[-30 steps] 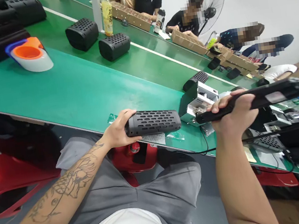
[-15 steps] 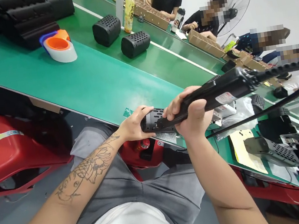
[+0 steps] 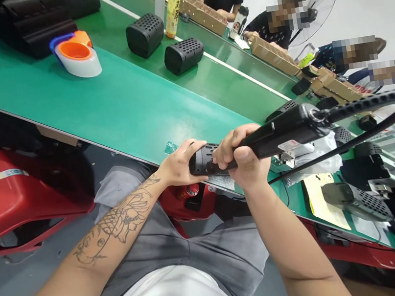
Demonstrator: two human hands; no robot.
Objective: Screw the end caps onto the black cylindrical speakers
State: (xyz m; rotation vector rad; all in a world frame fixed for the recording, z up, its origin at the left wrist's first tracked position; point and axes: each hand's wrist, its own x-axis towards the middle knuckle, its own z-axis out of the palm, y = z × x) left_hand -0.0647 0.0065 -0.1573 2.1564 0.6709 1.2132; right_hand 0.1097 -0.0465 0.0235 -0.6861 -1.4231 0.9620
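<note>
My left hand (image 3: 179, 163) is wrapped round the left end of a black perforated speaker casing (image 3: 203, 161), held above the near edge of the green workbench (image 3: 120, 105). My right hand (image 3: 241, 158) grips a black corded power tool (image 3: 284, 131) by its body, and the tool lies across the casing and hides most of it. The tool's coiled cable (image 3: 372, 103) runs off to the right. Both hands are closed.
Two black speaker casings (image 3: 145, 34) (image 3: 184, 54) stand on the bench, beside an orange and white tape dispenser (image 3: 75, 55) and a drink bottle (image 3: 174, 8). Black parts are stacked at far left (image 3: 33, 16). More casings and parts lie at right (image 3: 357, 198). Several people work behind cardboard boxes (image 3: 272, 55). A red stool (image 3: 11, 195) stands at left.
My right hand has swung the tool leftward from the right side until it lies over the casing in my left hand. In the last half second both hands have hardly moved.
</note>
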